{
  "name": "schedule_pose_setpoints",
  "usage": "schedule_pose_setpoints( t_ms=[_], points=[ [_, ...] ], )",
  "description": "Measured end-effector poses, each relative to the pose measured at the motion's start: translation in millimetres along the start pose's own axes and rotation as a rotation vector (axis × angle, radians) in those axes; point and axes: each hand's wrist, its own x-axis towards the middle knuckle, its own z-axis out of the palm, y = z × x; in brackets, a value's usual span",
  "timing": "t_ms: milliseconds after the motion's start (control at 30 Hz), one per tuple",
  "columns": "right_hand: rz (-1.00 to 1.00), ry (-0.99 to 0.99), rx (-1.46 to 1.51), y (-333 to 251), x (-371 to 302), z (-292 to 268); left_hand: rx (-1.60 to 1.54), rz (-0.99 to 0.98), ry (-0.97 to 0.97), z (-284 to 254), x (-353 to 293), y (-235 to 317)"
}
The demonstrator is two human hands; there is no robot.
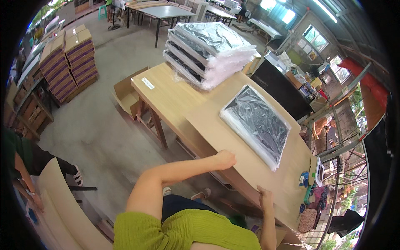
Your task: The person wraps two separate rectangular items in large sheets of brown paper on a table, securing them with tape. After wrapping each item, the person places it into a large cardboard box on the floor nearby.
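Note:
A large brown cardboard sheet lies across the wooden table. My left hand is closed at the sheet's near edge. Further right along the same edge, my right hand grips it with the thumb on top; its other fingers are mostly hidden. On the sheet rests a flat, dark rectangular panel wrapped in clear plastic, lying apart from both hands. Beyond it, a stack of similar plastic-wrapped panels stands on the table's far part.
An open cardboard box sits on the floor beside the table. Stacked cartons stand at the far left. Near the right end lie a blue container and other small items. At the lower left, a co-worker's hand touches a pale sheet.

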Motion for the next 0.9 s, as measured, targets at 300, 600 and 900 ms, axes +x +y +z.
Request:
schedule_pose_setpoints(
  t_ms=[300, 600, 900],
  points=[
    [0.006, -0.202, -0.028, -64.7, -72.4, -34.8, -0.123, 0.128, -0.125, -19.1, -75.0, 37.8],
    [0.155, -0.006, 0.003, -15.6, 10.1, -129.1, -0.027, 0.198, -0.197, -171.5, 50.7, 4.5],
    [0.01, -0.187, -0.058, 169.2, 296.0, -82.1, 0.119, -0.092, 0.344, -17.8, 209.6, -29.3]
  ],
)
